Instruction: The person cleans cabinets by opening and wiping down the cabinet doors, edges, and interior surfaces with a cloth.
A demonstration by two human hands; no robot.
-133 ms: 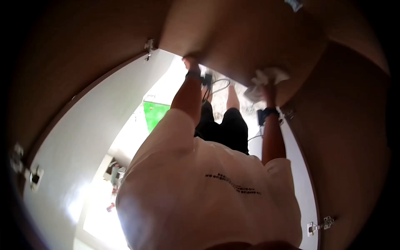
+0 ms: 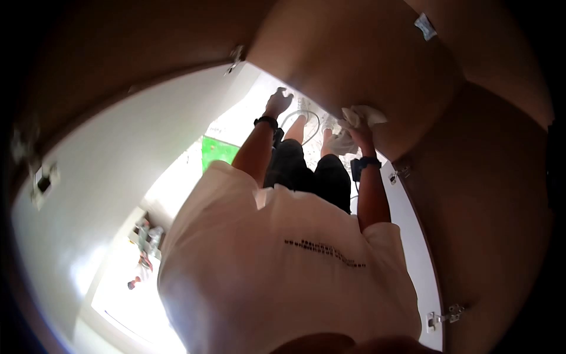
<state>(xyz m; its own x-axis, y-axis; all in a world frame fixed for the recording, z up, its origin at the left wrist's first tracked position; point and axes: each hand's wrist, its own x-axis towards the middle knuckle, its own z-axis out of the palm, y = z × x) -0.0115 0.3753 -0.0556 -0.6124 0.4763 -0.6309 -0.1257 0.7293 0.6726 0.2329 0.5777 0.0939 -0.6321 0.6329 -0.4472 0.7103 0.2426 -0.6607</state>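
My right hand (image 2: pixel 361 134) is closed on a pale cloth (image 2: pixel 368 114), pressed against the brown inner panel (image 2: pixel 348 59) of a cabinet. Part of the cloth hangs below the fingers. Near the panel's front edge is my left hand (image 2: pixel 279 101), with nothing in it and its thumb and fingertips apart. Whether it touches the edge I cannot tell. Dark bands with small black boxes circle both wrists.
White cabinet doors (image 2: pixel 118 147) stand open on both sides, on metal hinges (image 2: pixel 446 317). A small pale packet (image 2: pixel 425 26) is on the brown board at the upper right. Beyond the opening are a looped cable (image 2: pixel 318 124), a green patch (image 2: pixel 217 152) and my legs.
My left hand has come off the panel's edge and its fingers have parted. The right hand and cloth have shifted slightly left in view, as the whole view has turned a little.
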